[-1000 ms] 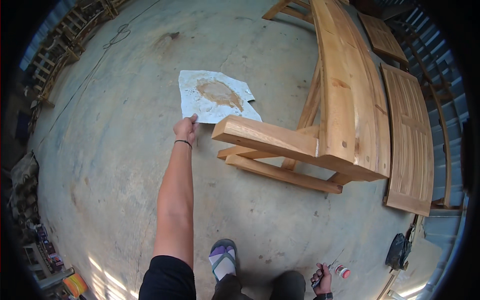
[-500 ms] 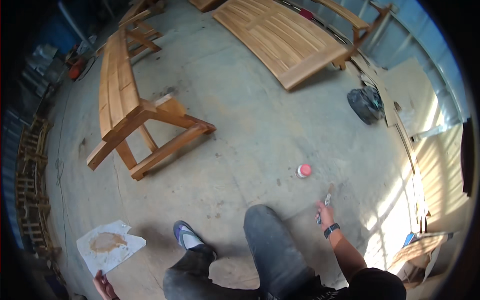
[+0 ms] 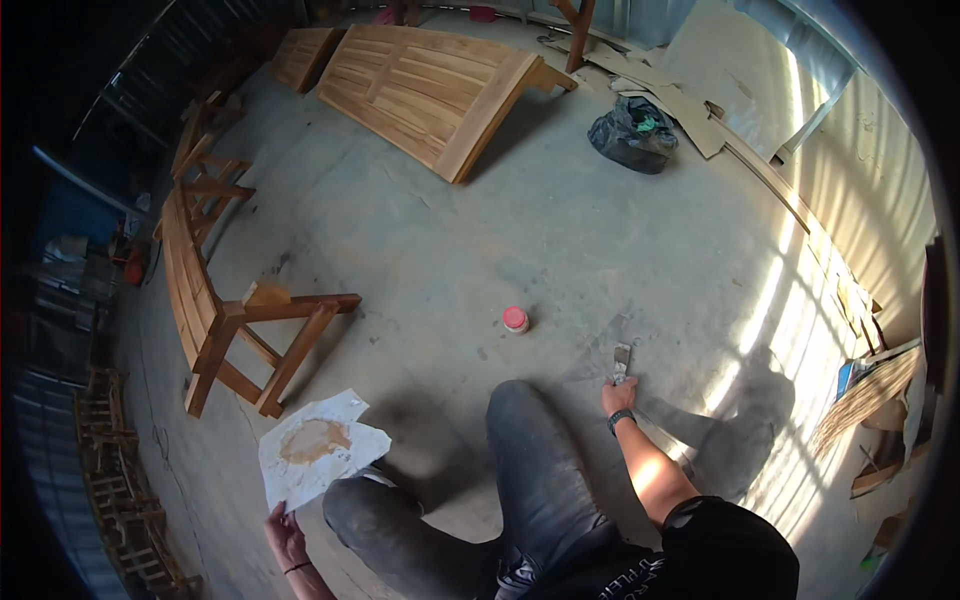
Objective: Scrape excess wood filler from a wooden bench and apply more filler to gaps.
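My left hand point(image 3: 287, 535) grips the near corner of a white sheet point(image 3: 345, 463), fingers closed on its edge. A brown, pasty patch point(image 3: 314, 440) covers the sheet's middle. Out on the right, my right hand point(image 3: 619, 396) is wrapped round a putty knife point(image 3: 622, 362), its smeared flat blade pointing away from me. A small jar point(image 3: 515, 320) with a pink-red lid stands upright on the floor, left of the putty knife and beyond my knees.
A wooden bench point(image 3: 190, 270) with slanted legs stands at left. A large slatted wooden tabletop point(image 3: 430, 85) is farther off. A black plastic bag point(image 3: 635, 135) sits by cardboard sheets point(image 3: 715, 60) at the right wall. Small wooden frames point(image 3: 125, 490) line the left side.
My view has turned to the right. The white sheet has come in closer beside my left knee, still in my left hand. The putty knife stays in my right hand.
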`<state>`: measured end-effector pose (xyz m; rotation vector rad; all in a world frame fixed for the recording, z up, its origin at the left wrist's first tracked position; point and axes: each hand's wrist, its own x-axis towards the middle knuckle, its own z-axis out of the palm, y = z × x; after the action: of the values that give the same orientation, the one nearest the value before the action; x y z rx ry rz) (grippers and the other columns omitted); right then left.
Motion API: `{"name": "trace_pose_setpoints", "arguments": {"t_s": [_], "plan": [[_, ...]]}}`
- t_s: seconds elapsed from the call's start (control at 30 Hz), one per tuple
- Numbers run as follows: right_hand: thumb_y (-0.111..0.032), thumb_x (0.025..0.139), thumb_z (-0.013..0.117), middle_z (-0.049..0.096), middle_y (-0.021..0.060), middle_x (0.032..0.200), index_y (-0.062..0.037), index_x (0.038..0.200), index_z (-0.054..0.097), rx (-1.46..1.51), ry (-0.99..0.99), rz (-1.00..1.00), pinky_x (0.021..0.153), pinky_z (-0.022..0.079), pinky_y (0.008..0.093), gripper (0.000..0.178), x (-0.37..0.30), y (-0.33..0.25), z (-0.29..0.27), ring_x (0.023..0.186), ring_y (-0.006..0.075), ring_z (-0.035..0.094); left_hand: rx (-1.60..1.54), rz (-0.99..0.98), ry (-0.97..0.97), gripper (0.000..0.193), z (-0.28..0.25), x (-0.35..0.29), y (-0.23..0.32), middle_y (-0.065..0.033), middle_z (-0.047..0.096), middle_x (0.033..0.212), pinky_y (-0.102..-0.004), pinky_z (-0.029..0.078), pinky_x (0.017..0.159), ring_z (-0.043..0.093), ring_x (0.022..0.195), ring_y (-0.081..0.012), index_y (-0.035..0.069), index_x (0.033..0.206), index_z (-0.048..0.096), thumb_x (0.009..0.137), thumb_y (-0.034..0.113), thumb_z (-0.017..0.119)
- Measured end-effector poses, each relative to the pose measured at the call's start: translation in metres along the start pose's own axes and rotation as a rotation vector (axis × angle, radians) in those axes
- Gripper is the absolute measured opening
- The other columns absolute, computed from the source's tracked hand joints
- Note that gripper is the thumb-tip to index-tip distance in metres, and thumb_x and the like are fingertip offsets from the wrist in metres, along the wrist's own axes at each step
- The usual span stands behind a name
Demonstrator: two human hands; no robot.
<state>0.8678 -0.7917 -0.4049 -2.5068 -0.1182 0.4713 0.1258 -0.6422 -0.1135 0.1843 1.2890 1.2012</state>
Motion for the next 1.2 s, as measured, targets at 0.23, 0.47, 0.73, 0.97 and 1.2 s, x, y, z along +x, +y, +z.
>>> {"name": "trace_pose_setpoints", "arguments": {"t_s": [0.23,0.47,0.73,0.97,1.2], "plan": [[-0.019,0.081,0.071,0.053,0.0273,0.117,-0.0017,0.116,0.048,-0.142,0.038,-0.135,0.095,0.046,0.0528,0.045,0.035,-0.018,0.013,0.111,0.0464,0.055,0.086,-0.140,0.069,0.012,0.178,0.071,-0.100,-0.0111,0.070,0.099,-0.0260,0.064,0.067,0.071,0.080,-0.0215,-0.002,0.104,0.065,0.093,0.001,0.061],[-0.017,0.078,0.072,0.052,0.0236,0.120,-0.0017,0.120,0.050,-0.459,0.174,-0.127,0.102,0.040,0.0537,0.050,0.039,-0.079,0.043,0.119,0.0441,0.047,0.034,-0.132,-0.097,0.022,0.292,0.191,-0.209,-0.0097,0.071,0.111,-0.0255,0.061,0.081,0.070,0.099,-0.0181,-0.001,0.117,0.064,0.096,0.006,0.064],[-0.023,0.065,0.086,0.054,0.0202,0.124,-0.0027,0.131,0.051,-0.065,-0.308,-0.809,0.103,0.039,0.0494,0.077,-0.007,-0.187,0.127,0.118,0.0400,0.048,0.035,-0.209,-0.160,0.025,0.307,0.301,-0.287,-0.0087,0.069,0.115,-0.0281,0.058,0.087,0.069,0.102,-0.0191,0.001,0.122,0.062,0.099,0.010,0.064],[-0.019,0.070,0.088,0.063,0.0171,0.113,-0.0004,0.119,0.057,0.198,-0.262,-0.681,0.097,0.047,0.0428,0.061,-0.019,-0.190,0.141,0.106,0.0342,0.061,0.656,-0.221,-0.222,0.039,0.309,0.303,-0.277,-0.0107,0.067,0.113,-0.0334,0.055,0.089,0.066,0.104,-0.0216,-0.002,0.126,0.059,0.098,0.024,0.067],[-0.011,0.072,0.087,0.064,0.0123,0.113,0.0000,0.122,0.055,0.318,-0.630,-0.641,0.092,0.051,0.0362,0.060,-0.077,-0.255,0.117,0.104,0.0227,0.064,1.351,0.792,-0.520,0.053,0.374,0.225,-0.248,-0.0212,0.056,0.122,-0.0396,0.051,0.093,0.060,0.106,-0.0388,-0.001,0.131,0.056,0.095,0.037,0.063]]}}
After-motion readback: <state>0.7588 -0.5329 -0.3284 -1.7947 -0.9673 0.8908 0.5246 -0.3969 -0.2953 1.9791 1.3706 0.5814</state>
